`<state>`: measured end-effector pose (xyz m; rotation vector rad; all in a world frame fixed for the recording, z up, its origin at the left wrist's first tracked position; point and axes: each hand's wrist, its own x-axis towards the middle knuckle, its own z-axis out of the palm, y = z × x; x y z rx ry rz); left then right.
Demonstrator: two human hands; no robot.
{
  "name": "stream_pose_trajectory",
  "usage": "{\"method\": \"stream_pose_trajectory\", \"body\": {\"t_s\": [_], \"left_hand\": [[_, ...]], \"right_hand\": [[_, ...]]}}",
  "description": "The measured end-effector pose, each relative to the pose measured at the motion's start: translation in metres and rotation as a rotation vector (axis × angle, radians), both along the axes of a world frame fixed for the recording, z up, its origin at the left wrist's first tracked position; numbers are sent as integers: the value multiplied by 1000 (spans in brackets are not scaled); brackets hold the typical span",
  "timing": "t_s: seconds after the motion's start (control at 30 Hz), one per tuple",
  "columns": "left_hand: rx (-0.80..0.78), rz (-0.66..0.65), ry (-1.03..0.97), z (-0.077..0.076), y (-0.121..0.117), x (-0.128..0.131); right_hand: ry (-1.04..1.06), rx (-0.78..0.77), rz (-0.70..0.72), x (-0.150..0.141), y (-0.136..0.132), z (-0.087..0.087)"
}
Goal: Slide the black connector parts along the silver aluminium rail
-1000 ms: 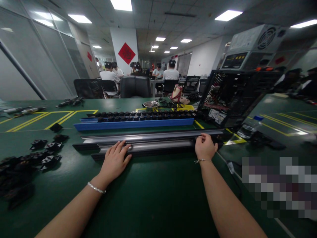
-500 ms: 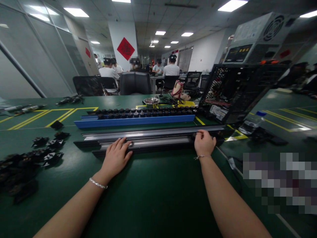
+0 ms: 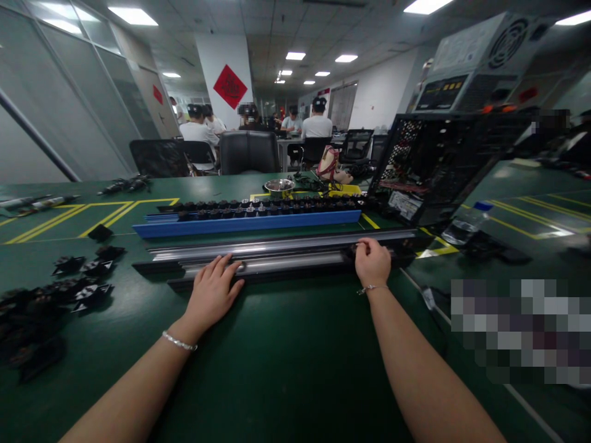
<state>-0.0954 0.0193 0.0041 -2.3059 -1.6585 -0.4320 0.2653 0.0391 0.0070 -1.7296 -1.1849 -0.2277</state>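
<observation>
Two long black rails with shiny metal channels lie side by side on the green table. Across the left part of the near rail (image 3: 295,263) rests my left hand (image 3: 213,289), palm down with fingers stretched, so it is open. My right hand (image 3: 372,264) is at the right part of this rail, its fingers pinched on a small black part (image 3: 349,253) in the channel; the fingers hide most of that part. The far rail (image 3: 277,245) lies just beyond both hands.
Behind the rails is a blue rail (image 3: 249,224) beside rows of small black parts. Loose black parts (image 3: 41,295) are heaped at left. An open computer case (image 3: 443,166), a bottle (image 3: 466,224) and a metal bowl (image 3: 279,185) stand farther back. People sit beyond.
My right hand has shifted slightly left along the near rail, and the small black part has moved with it. My left hand keeps its place on the rail. The whole view has shifted a little.
</observation>
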Motion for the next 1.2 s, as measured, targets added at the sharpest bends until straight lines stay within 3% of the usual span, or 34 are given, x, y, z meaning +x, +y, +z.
{"method": "stream_pose_trajectory", "body": {"t_s": [1.2], "left_hand": [[-16, 6, 6, 1, 0, 0]], "right_hand": [[-43, 20, 313, -10, -6, 3]]}}
